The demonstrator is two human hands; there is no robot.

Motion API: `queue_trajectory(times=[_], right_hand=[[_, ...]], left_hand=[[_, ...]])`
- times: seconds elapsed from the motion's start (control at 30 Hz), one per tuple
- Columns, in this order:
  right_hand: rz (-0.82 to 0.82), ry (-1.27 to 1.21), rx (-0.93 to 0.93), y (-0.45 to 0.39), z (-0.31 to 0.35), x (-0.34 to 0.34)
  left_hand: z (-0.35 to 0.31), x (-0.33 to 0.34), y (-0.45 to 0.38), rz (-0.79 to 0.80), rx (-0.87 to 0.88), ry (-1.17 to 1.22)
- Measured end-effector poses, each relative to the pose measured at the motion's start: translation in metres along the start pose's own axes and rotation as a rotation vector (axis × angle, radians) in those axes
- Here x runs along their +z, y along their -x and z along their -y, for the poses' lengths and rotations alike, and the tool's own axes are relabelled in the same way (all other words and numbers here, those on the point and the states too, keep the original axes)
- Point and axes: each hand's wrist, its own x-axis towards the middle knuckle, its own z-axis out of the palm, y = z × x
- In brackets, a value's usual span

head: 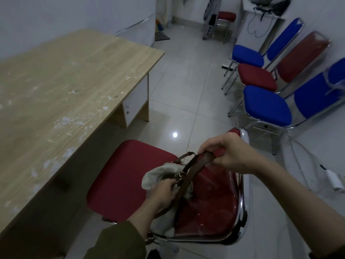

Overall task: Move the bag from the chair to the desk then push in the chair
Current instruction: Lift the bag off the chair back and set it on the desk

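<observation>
bag point(158, 176): cream cloth, bunched at the chair point(127, 176) back, just under my hands, not yet on the desk point(61, 81).
left hand point(164, 189): closed on the bag's top by the metal ring, palm down, to steady it.
right hand point(229, 154): fist closed on the strap point(188, 172), above and right of left hand, pulling it taut off the backrest, I judge.
arms: both reaching forward and down.
desk: left of both hands, top bare where bag should go.

Bare desk point(71, 75) top lies open left of the chair point(128, 176), nothing between.
</observation>
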Motion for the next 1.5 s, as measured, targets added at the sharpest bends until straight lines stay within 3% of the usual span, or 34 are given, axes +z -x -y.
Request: queue_trajectory(times=[0.2,0.4,0.5,0.63,0.83,0.93,1.23,1.33,1.5], right_hand=[[0.001,-0.085,-0.037,0.001,0.002,-0.007],[0.122,-0.256,-0.085,-0.007,0.026,-0.015],[0.091,-0.436,-0.043,-0.012,0.036,-0.019],[0.186,0.087,-0.19,-0.017,0.054,0.0],[0.267,0.692,-0.422,-0.034,0.062,0.06],[0.382,0.391,-0.416,-0.032,0.081,0.076],[0.294,-0.118,-0.637,-0.05,0.167,0.122],[0.153,-0.197,-0.705,-0.065,0.199,0.137],[-0.08,-0.254,-0.904,-0.104,0.275,0.14]], left_hand=[[-0.013,-0.043,0.032,-0.411,0.021,0.178],[-0.037,-0.078,0.072,-0.593,0.116,0.317],[-0.052,-0.087,0.094,-0.701,0.125,0.314],[-0.072,-0.1,0.128,-0.905,0.043,0.387],[-0.109,-0.127,0.193,-1.152,0.083,0.497],[-0.121,-0.138,0.223,-1.256,0.115,0.495],[-0.114,-0.17,0.279,-1.5,0.105,0.489],[-0.094,-0.192,0.302,-1.55,0.099,0.521],[-0.063,-0.255,0.351,-1.479,0.274,0.536]])
